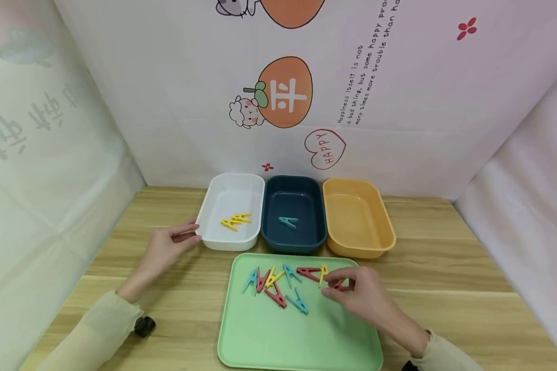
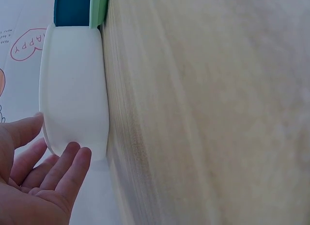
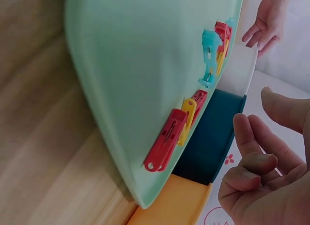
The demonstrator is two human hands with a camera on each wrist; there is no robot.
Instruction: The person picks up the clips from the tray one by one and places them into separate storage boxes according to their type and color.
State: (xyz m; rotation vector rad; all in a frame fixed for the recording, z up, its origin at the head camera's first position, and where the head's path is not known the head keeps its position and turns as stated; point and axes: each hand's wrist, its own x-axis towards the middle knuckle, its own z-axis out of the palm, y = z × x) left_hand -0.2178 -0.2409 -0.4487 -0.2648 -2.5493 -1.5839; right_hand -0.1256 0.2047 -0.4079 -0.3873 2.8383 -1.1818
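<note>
My left hand point(image 1: 167, 248) is at the left side of the white bin point(image 1: 204, 238), its relaxed fingertips touching the wall; the left wrist view shows the thumb point(image 2: 26, 130) by the rim. Two yellow clothespins point(image 1: 230, 224) lie in that bin. Over the upper right of the green tray point(image 1: 297, 340) is my right hand point(image 1: 364, 293), thumb and fingers apart, holding nothing. It is nearest a yellow clothespin point(image 1: 323, 273) and a red clothespin point(image 3: 166, 140), which it partly hides in the head view. Several blue, red and yellow clothespins lie left of it on the tray.
A dark blue bin point(image 1: 293, 245) stands beside the white one, with a blue clothespin point(image 1: 288, 222) inside. To its right is a yellow-orange bin point(image 1: 359, 251). Printed cloth point(image 1: 190, 103) hangs behind the wooden table point(image 1: 445, 273) and along both sides.
</note>
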